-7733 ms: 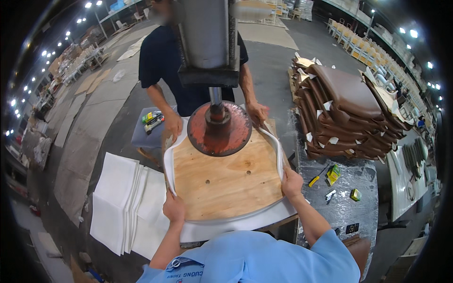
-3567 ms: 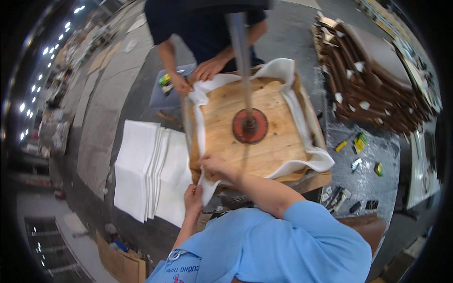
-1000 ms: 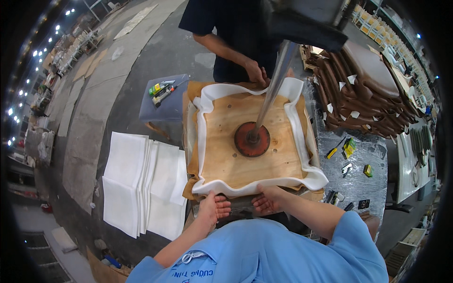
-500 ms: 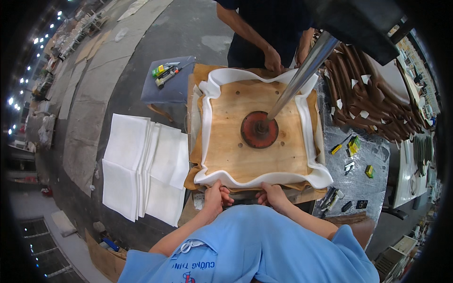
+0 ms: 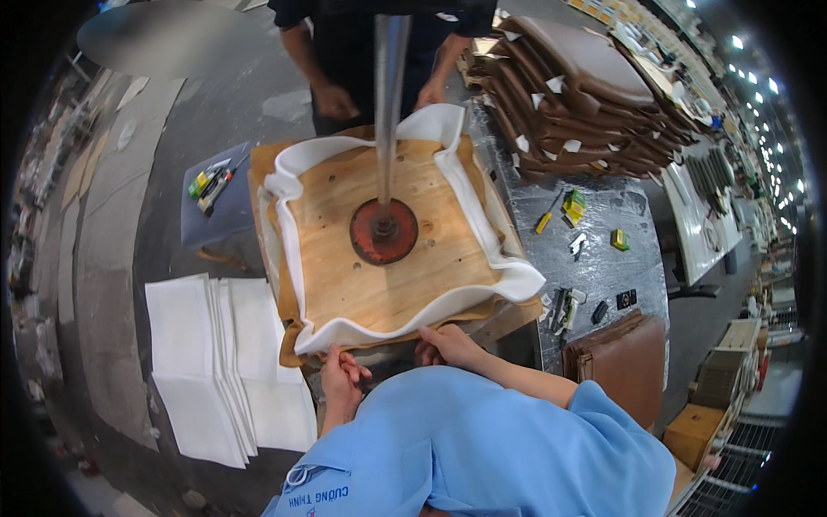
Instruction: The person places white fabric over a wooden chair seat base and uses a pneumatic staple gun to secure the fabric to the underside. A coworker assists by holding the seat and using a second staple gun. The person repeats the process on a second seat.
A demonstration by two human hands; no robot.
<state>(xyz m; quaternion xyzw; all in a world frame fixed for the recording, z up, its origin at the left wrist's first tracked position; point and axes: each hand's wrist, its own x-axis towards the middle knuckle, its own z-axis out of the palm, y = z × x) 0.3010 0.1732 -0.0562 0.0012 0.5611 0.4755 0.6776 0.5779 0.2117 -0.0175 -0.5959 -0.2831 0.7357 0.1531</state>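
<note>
A square plywood board point(image 5: 345, 297) lies under a metal press rod point(image 5: 392, 103) whose red round foot point(image 5: 384, 250) bears on its middle. White padding point(image 5: 405, 320) stands up in wavy folds round the board, with a tan leather-like cover point(image 5: 293, 345) showing outside it. My left hand point(image 5: 343, 379) is curled at the near edge, left of centre, index finger against the padding. My right hand point(image 5: 450, 346) pinches the same edge further right, thumb on top. What lies within both hands' curled fingers is partly hidden; the cover's edge seems to run into them.
A co-worker's hands point(image 5: 338, 102) hang beyond the far edge. White folded sheets point(image 5: 185, 362) lie at left, near a blue padded stool point(image 5: 202, 226) with tools. On the right, a foil-covered table point(image 5: 534, 233) bears brown upholstery pieces point(image 5: 594, 95), a yellow-handled screwdriver point(image 5: 544, 222) and small boxes.
The view has swung to the right, so the board appears further left and tilted. The co-worker's hands have come away from the far edge. My hands stay at the near edge.
</note>
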